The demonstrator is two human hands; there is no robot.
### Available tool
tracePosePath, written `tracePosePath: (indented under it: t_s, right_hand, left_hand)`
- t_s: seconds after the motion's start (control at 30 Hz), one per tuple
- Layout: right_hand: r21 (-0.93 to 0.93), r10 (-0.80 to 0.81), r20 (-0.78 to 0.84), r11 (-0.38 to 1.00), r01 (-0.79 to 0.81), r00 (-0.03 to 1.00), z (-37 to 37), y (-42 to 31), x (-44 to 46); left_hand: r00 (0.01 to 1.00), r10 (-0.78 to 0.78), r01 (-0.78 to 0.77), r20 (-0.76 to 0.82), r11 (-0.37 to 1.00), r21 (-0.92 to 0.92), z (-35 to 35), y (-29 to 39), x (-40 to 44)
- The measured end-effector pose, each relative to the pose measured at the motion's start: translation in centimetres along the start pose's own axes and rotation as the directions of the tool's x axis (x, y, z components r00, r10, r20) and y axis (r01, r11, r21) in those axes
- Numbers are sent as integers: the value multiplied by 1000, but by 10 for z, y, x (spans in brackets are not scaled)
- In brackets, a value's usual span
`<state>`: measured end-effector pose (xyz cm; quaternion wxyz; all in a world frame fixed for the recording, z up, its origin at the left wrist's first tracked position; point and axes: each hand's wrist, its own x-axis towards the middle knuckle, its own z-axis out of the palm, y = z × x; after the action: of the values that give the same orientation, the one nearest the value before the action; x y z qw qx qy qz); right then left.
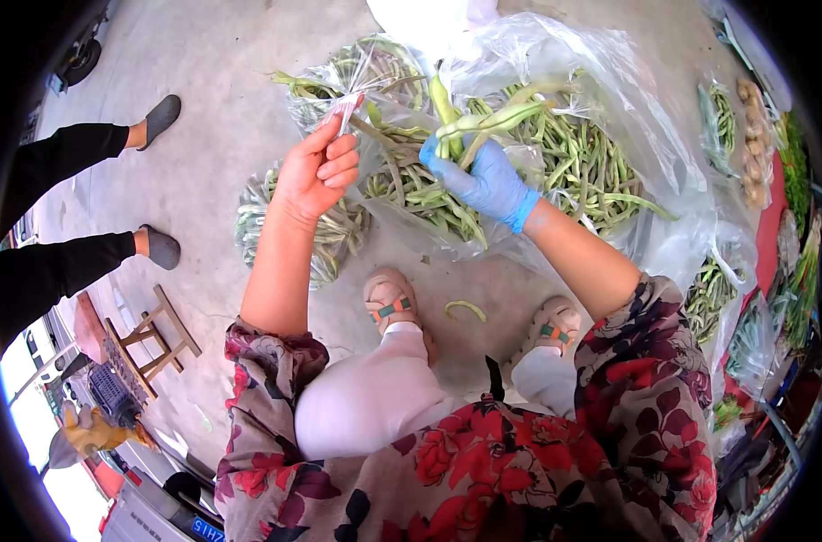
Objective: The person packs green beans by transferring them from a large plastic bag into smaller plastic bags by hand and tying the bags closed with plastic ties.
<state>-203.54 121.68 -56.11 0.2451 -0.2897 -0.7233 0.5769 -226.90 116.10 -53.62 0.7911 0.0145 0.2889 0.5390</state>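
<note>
My left hand [313, 173] is bare and pinches the gathered edge of a clear plastic bag [362, 76] that has green beans inside. On my right hand [490, 181] is a blue glove, and its fingers close round a few long green beans [499, 118]. Below and beside that hand, a large heap of green beans [591, 167] lies in a wide-open clear plastic sheet or bag [555, 45]. More beans [411, 185] spread between my two hands. Under my left forearm sits another filled bag of beans [325, 253].
A single bean [466, 310] lies on the concrete floor between my shoes. Someone in black trousers [68, 262] stands at the left, near a wooden stool [153, 339]. Bagged vegetables [722, 122] and a net of round brown produce [754, 144] line the right side.
</note>
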Motion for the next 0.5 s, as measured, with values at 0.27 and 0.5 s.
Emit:
tracePosePath:
  t_s: [0.27, 0.5]
  right_hand:
    - [-884, 610, 374, 463, 69, 699, 44, 43, -33]
    - [-790, 240, 421, 571, 223, 875, -34, 1, -48]
  left_hand:
    - [999, 24, -25, 48, 1000, 12, 8, 3, -15]
    - [986, 90, -66, -143, 985, 160, 4, 12, -11]
